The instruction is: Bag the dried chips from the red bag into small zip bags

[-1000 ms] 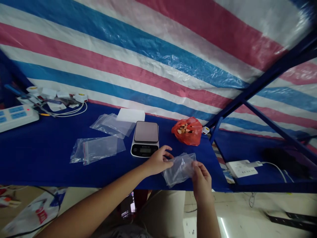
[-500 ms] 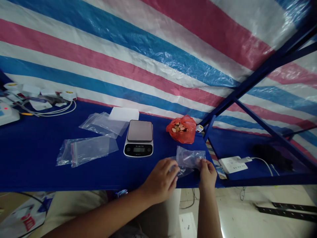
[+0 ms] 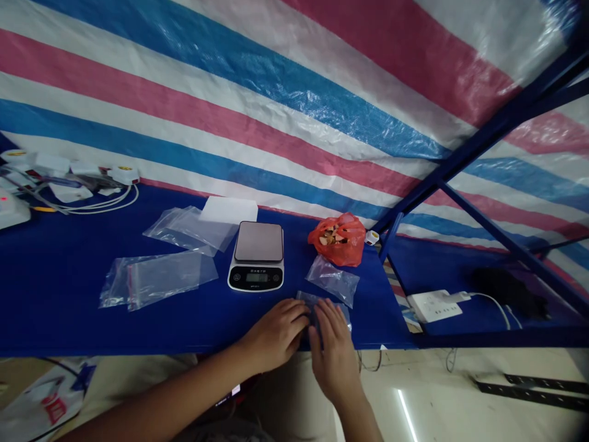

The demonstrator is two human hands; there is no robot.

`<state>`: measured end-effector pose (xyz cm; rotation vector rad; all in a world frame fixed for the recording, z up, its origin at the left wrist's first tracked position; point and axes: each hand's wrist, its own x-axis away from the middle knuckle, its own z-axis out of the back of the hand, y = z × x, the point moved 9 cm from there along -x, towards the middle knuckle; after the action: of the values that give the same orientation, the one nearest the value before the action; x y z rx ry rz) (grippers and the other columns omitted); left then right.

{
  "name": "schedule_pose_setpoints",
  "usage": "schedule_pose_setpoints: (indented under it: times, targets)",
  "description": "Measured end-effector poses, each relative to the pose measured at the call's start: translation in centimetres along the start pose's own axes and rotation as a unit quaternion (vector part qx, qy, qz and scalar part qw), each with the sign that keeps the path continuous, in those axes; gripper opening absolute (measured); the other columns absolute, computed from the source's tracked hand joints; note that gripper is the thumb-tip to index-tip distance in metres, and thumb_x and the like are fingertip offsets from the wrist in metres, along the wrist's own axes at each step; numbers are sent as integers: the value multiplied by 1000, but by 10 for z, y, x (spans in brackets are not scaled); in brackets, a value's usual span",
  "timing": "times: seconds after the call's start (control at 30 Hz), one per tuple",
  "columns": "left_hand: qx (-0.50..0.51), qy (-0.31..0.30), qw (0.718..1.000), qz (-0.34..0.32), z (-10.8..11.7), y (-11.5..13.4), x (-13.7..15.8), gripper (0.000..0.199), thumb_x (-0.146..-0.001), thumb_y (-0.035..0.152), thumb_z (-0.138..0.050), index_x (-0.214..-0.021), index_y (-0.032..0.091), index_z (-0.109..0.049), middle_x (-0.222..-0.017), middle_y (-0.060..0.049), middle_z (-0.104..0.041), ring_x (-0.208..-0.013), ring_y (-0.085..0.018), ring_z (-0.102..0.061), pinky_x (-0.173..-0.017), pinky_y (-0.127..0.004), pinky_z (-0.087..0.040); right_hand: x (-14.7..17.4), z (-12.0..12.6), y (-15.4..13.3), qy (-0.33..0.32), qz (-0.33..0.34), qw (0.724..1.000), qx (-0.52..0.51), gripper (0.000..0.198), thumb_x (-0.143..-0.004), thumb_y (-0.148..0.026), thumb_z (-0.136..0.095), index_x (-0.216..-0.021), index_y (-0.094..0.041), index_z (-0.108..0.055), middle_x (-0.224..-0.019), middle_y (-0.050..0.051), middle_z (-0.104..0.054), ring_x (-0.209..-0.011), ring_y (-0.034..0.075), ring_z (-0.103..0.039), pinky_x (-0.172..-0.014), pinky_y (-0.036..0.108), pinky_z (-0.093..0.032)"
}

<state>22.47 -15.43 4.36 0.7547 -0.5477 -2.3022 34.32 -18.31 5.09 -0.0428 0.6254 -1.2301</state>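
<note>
A small clear plastic bag (image 3: 304,297) lies near the table's front edge, partly covered by both hands. My left hand (image 3: 278,334) is at the bag's left side, fingers bent together over its edge; the thumb is hidden. My right hand (image 3: 335,353) rests on the same bag, fingers stretched out and lying flat. Just beyond, a second small clear plastic bag (image 3: 333,280) lies loose on the blue table. Behind that one sits a red plastic bag (image 3: 352,245), its top open on brownish, chip-like pieces (image 3: 333,235).
A kitchen scale (image 3: 258,242) stands left of the hands. Larger clear zip bags (image 3: 168,279) and a white sheet (image 3: 227,210) lie farther left. Chargers and cables (image 3: 110,199) crowd the far left. A blue frame post (image 3: 391,239) and a power strip (image 3: 435,306) are at the right.
The small clear bag my right hand held now lies loose below the red bag. My right hand has moved left onto the other bag; my left hand shifted slightly left and down.
</note>
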Motion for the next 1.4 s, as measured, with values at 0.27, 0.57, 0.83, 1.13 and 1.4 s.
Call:
schedule_pose_setpoints:
  times: [0.27,0.57,0.83,1.13,1.4]
  targets:
    - [-54,-35,998,14,-3,-2,3,39,-89,9,-54,-125,20,-64,-130,-8,-64,-120,-26,-61,-105,-47,-51,26,-27,30,-65,4,984,168,78,-106,-45,-44,-168,-16,-6,-166,20,-31,-154,37,-31,-122,65,-24]
    - [-30,-34,999,29,0,-7,6,38,-88,14,-60,-125,20,-66,-132,-10,-65,-124,-28,-61,-109,-48,-50,8,-32,-14,-52,38,995,79,67,-108,-33,-39,-167,-16,-13,-165,17,-35,-156,32,-28,-122,60,-32]
    - [-36,-17,999,32,8,-12,13,39,-94,12,-51,-130,18,-66,-129,-9,-67,-121,-25,-62,-107,-45,-53,14,-36,19,-46,15,991,122,74,-106,-41,-46,-167,-13,-14,-167,19,-31,-156,33,-27,-121,58,-34]
    - [-28,-12,999,40,10,-12,14,40,-92,10,-53,-129,16,-66,-129,-10,-66,-120,-25,-62,-107,-45,-54,22,6,78,16,-128,992,15,53,-108,-46,-36,-144,-11,-55,-147,21,-57,-142,34,-48,-114,56,-39]
    - [-26,-1,999,41,9,-13,16,36,-93,12,-55,-127,15,-66,-127,-10,-66,-120,-25,-61,-107,-45,-55,-58,21,67,81,-221,959,160,42,-89,-58,-65,-98,-17,-62,-91,11,-69,-82,27,-67,-67,34,-44]
